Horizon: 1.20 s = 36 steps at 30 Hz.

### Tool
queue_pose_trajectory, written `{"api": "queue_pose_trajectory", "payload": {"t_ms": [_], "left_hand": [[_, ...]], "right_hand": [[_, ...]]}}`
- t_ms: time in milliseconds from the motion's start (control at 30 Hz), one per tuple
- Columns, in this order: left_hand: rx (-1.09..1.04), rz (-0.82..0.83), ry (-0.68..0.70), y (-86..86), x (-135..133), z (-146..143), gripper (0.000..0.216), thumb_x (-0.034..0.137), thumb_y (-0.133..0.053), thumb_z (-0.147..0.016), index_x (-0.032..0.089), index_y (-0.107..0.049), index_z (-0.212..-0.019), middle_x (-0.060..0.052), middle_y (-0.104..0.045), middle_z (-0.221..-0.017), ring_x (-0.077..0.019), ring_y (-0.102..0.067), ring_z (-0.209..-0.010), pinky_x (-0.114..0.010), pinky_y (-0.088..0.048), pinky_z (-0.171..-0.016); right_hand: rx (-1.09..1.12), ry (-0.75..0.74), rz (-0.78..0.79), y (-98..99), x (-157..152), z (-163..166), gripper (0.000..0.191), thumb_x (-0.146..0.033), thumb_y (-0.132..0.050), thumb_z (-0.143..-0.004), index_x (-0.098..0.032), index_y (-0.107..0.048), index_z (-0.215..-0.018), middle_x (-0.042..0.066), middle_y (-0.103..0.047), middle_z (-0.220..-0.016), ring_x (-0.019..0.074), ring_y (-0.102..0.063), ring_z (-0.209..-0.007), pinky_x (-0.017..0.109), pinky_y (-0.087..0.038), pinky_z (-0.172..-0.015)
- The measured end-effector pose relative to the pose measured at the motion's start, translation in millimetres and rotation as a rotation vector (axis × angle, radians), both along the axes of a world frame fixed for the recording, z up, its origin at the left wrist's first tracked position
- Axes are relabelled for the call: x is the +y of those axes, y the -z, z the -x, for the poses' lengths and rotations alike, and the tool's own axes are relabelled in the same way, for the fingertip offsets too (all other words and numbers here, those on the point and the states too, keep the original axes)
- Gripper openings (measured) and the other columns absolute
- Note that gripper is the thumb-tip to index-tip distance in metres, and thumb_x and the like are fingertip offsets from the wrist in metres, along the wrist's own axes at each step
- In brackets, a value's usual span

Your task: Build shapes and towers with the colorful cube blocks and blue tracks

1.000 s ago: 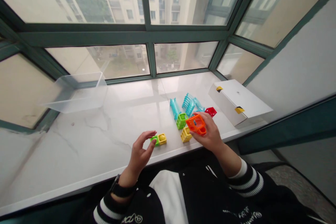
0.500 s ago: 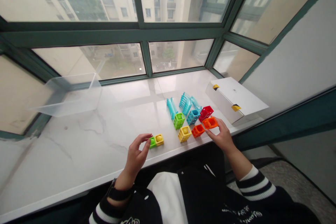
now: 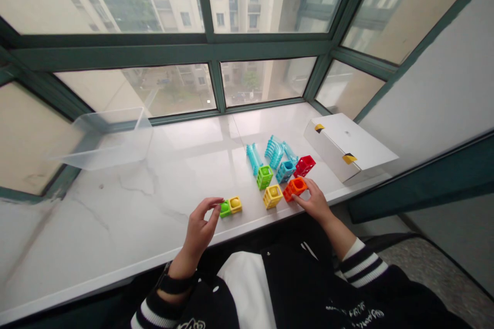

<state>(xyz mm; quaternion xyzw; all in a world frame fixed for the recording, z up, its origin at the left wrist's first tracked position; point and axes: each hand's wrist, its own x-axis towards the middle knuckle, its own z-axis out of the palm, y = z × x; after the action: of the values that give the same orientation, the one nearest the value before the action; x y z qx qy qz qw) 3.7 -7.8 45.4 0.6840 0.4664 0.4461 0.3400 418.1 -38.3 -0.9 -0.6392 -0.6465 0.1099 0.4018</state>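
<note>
Clear plastic tub [image 3: 104, 139] stands far left on the veined, glossy marble sill [image 3: 154, 200], its thin walls see-through. My left hand [image 3: 200, 226] curls near the sill's front edge, thumb and forefinger closed in a light pinch on the left side of the green block [image 3: 225, 209], which is joined to a yellow block [image 3: 235, 204]. Further right sit a yellow cage cube [image 3: 272, 196] and a green cage cube [image 3: 264, 177], both open-latticed, then ribbed turquoise track pieces [image 3: 275, 150], a blue cube [image 3: 286, 170] and a red cube [image 3: 304, 165]. My right hand [image 3: 317, 203] pinches the orange block [image 3: 295, 186], which rests on the sill just beside the yellow cage cube. A shut white cardboard box [image 3: 349, 146] with yellow tabs lies at the far right. I cannot read the white lettering on my black jacket.
</note>
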Motion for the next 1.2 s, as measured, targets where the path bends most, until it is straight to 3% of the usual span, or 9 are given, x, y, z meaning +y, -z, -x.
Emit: {"api": "queue_pose_trajectory", "payload": {"t_ms": [333, 467, 733, 933, 1200], "left_hand": [[0.017, -0.004, -0.002, -1.2, 0.9, -1.0, 0.023, 0.039, -0.061, -0.101, 0.023, -0.074, -0.11, -0.008, -0.079, -0.108, -0.0232, -0.075, -0.103, -0.04, -0.063, -0.094], [0.015, -0.01, 0.005, -0.6, 1.4, -0.7, 0.023, 0.039, -0.061, -0.101, 0.023, -0.074, -0.111, -0.008, -0.079, -0.108, -0.0235, -0.076, -0.103, -0.04, -0.064, -0.093], [0.011, 0.008, 0.006, 3.3, 2.1, -1.0, 0.023, 0.038, -0.061, -0.101, 0.023, -0.074, -0.113, -0.008, -0.079, -0.107, -0.0233, -0.076, -0.102, -0.041, -0.063, -0.094], [0.011, 0.003, 0.008, 5.4, 1.6, -3.1, 0.024, 0.039, -0.061, -0.101, 0.022, -0.074, -0.114, -0.008, -0.08, -0.107, -0.0231, -0.077, -0.101, -0.041, -0.064, -0.093], [0.012, 0.008, 0.014, 7.4, 1.6, -3.1, 0.024, 0.039, -0.061, -0.101, 0.023, -0.074, -0.114, -0.008, -0.08, -0.107, -0.0234, -0.077, -0.101, -0.041, -0.064, -0.093]], "right_hand": [[0.099, -0.028, 0.053, 7.3, 1.3, 4.4, 0.069, -0.054, -0.078, -0.084, -0.022, -0.055, -0.141, 0.015, -0.062, -0.139, 0.035, -0.06, -0.131, 0.057, -0.047, -0.116], [0.125, -0.007, 0.08, 15.3, 3.5, 6.1, 0.059, -0.057, -0.076, -0.084, -0.022, -0.062, -0.129, 0.014, -0.066, -0.13, 0.0347, -0.063, -0.125, 0.056, -0.05, -0.113], [0.167, -0.036, 0.062, 27.1, 4.3, 7.2, 0.049, -0.054, -0.072, -0.089, -0.023, -0.063, -0.125, 0.012, -0.065, -0.124, 0.0324, -0.064, -0.122, 0.052, -0.052, -0.11], [0.19, -0.047, 0.037, 42.1, 8.2, 3.8, 0.05, -0.056, -0.071, -0.089, -0.023, -0.062, -0.125, 0.011, -0.064, -0.123, 0.0333, -0.064, -0.121, 0.054, -0.051, -0.111], [0.21, -0.048, 0.002, 46.4, 9.2, 5.1, 0.051, -0.056, -0.07, -0.089, -0.024, -0.058, -0.128, 0.011, -0.064, -0.125, 0.0333, -0.064, -0.12, 0.058, -0.051, -0.11]]}}
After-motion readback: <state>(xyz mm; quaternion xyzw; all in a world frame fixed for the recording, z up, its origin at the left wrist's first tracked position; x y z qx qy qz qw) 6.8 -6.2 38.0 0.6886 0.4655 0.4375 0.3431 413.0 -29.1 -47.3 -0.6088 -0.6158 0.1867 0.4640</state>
